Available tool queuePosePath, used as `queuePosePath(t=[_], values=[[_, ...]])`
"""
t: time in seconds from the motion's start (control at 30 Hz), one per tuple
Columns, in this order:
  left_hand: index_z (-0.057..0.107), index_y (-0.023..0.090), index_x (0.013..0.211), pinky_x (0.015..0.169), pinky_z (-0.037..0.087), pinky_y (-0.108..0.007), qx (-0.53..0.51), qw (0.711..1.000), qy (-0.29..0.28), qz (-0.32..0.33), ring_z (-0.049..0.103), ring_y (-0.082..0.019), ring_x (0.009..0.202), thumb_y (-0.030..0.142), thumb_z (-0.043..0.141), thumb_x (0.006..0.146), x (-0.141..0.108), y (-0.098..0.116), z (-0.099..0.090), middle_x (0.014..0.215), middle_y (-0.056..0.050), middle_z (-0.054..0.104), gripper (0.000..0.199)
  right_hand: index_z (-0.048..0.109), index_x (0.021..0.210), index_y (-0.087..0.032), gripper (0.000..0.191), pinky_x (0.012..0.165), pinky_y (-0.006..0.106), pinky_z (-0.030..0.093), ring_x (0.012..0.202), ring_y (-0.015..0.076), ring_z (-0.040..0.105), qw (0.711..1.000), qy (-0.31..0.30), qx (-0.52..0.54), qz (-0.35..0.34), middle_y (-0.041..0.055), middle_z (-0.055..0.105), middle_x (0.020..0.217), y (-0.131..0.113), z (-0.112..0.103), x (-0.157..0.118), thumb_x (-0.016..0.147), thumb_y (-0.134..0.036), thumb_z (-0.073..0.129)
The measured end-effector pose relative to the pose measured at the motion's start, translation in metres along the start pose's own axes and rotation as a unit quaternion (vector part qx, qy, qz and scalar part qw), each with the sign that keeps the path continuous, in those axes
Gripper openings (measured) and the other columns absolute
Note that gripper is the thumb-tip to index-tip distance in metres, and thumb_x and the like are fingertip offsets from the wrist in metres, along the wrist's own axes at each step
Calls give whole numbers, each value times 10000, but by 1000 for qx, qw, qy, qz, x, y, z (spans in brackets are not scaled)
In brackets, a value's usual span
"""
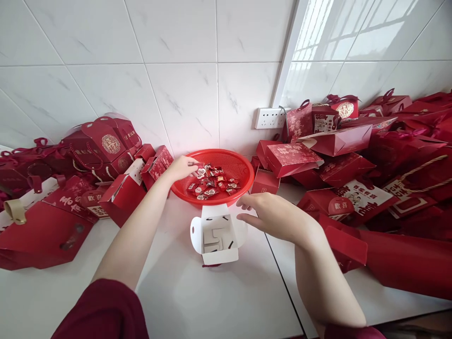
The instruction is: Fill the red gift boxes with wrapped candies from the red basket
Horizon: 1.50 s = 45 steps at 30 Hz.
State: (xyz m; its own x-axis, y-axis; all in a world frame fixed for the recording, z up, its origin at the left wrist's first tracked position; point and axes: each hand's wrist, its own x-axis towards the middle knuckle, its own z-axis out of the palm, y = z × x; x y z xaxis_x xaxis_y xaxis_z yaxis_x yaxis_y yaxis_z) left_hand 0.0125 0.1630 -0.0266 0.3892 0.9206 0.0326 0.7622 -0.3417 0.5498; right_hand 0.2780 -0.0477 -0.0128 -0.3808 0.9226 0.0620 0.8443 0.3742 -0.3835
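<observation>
A round red plastic basket (pixel 243 172) stands against the wall with small red wrapped pieces (pixel 212 182) inside. Over its left rim, my left hand (pixel 184 168) reaches in; its fingers are bent beside the wrapped pieces, and whether they hold one is unclear. In front of the basket sits a small white-lined box (pixel 221 256), its flaps spread open and its inside showing no wrapped pieces. My right hand (pixel 260 210) hovers just right of the box, near the basket's front rim, with thumb and fingers apart and nothing between them.
Red gift boxes and bags (pixel 109 146) are piled at the left. A larger heap of red boxes (pixel 339 169) covers the right side. Behind stands a tiled wall with a white power socket (pixel 270 118). A dark seam crosses the white table (pixel 212 306).
</observation>
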Motion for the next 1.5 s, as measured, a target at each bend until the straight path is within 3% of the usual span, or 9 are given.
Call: queuePosePath(t=[0.1,0.2,0.37,0.6,0.83,0.93,1.0,1.27,1.5], values=[[671,185,1213,612,549,-240,-59,997,12,45,697,-149,739,357,526,919,-50,19,-3,937,-51,760,370,663,1121,-199,234,782,316,481,937,244,701,1000,7,-9,2,76,744,1037,5,-4,1,963,-340,562],[722,223,1121,568,525,-240,-114,983,-52,136,703,-171,749,323,578,897,-102,37,7,956,-38,769,284,664,1065,-193,202,779,308,478,910,235,698,999,22,-30,10,75,744,989,11,-6,3,970,-327,546],[768,302,1005,579,480,-250,10,954,-184,236,689,-158,657,225,545,921,-148,60,37,825,20,770,250,649,1020,-198,173,763,303,479,917,235,692,998,29,-41,29,57,742,976,15,-7,6,962,-326,548],[744,334,1058,654,499,-246,52,959,-160,226,713,-162,767,266,579,938,-142,54,39,938,48,772,215,656,1067,-210,186,787,309,485,935,229,694,999,16,-31,21,50,745,1019,10,-6,2,968,-322,547],[558,333,1390,1097,425,-460,130,961,-40,240,432,-328,1397,514,686,845,-136,44,45,1519,-47,469,588,658,1080,-200,205,812,311,485,929,230,697,1000,-3,-26,14,70,743,1025,13,1,12,981,-331,534],[416,364,1497,1221,220,-568,134,951,-76,268,244,-378,1496,625,786,687,-142,51,55,1624,-39,301,928,665,1043,-191,202,813,304,477,926,232,696,999,-12,-25,20,78,744,1005,15,7,20,989,-316,517],[357,350,1532,1249,143,-562,124,944,-114,284,191,-363,1517,679,731,716,-149,58,62,1641,-30,255,956,668,1029,-187,195,822,298,468,931,230,692,999,-10,-27,24,81,741,994,16,10,25,989,-301,514],[380,279,1517,1231,166,-579,126,942,-174,256,144,-377,1524,699,736,668,-153,59,89,1653,-93,204,1012,650,1069,-154,255,840,262,419,1017,191,634,996,56,-73,-6,96,691,1122,31,37,62,1024,-265,425],[517,337,1395,1161,325,-566,120,940,-208,242,194,-399,1500,504,777,694,-136,48,95,1665,-16,162,766,674,1021,-149,379,945,356,338,1045,221,638,990,-25,-137,-18,101,727,1099,44,65,106,1052,-217,303]])
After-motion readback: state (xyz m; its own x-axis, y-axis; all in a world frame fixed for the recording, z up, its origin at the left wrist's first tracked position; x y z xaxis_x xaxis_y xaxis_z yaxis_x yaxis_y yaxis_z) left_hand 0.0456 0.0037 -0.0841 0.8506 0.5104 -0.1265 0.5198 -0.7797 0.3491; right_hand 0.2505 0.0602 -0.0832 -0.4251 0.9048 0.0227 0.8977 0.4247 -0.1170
